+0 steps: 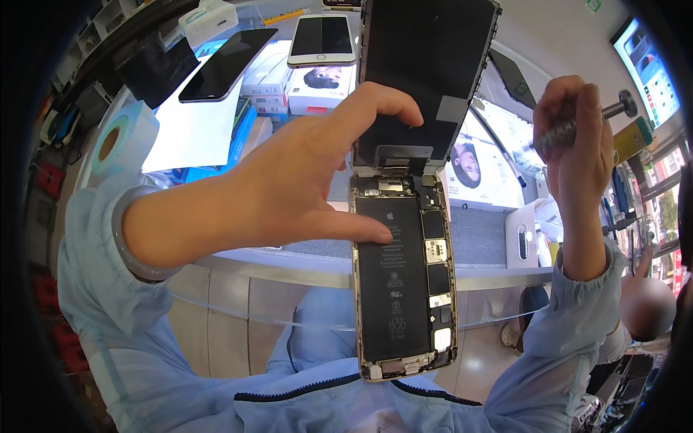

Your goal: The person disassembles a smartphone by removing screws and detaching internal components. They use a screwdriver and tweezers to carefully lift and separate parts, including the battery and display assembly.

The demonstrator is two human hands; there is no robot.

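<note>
- Glass-edged surface (476,242) under bright light, tiled floor (225,325) below its near edge; lit display (650,68) far up right.
- Opened phone (442,278): centre, held up over the surface's near edge, lower end hanging out above the lap. Innards face up, black battery (393,303) down the left, boards and shields along the right.
- Display panel (426,58): swung up past the phone's top end, dark side showing, meets the body near the top.
- Left hand (307,173): comes in from the left, has hold of the opened phone. Thumb and index spread wide: thumb on the battery's upper part, index curled over the display panel. Other fingers mostly hidden, can't tell their exact grip.
- Right hand (581,155): raised, right of the phone and well apart from it, closed around a screwdriver-like tool (626,105). Ridged grip, metal shaft, round cap sticking out to the right. Other end unclear.
- Back of surface: white-framed phone (321,40) on a printed box (317,90); black phone-shaped slab (227,65) left of it, overlapping white paper (191,126).
- Far left: pale blue roll (137,137).
- Right edge: another person (648,310), head blurred.
</note>
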